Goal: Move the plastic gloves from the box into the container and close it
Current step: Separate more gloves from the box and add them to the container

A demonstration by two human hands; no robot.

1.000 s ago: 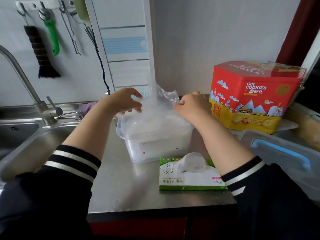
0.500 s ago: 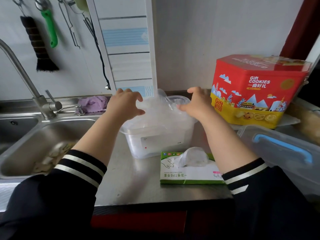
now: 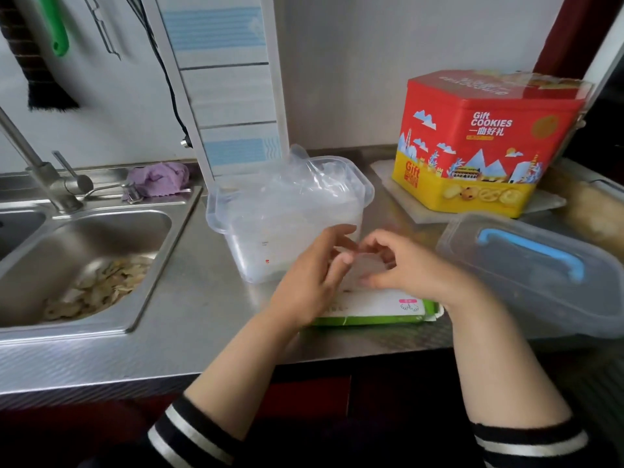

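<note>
both hands are down over the glove box, which sits on the steel desk right under them. left hand has its fingers mostly straight and relaxed, right hand is curled in toward it, fingertips nearly meeting. can't really tell if either one is pinching a glove, too blurry. just past the hands is the clear container, lid off, stuffed with plastic gloves. its lid with the blue handle lies right of the right hand.
</note>
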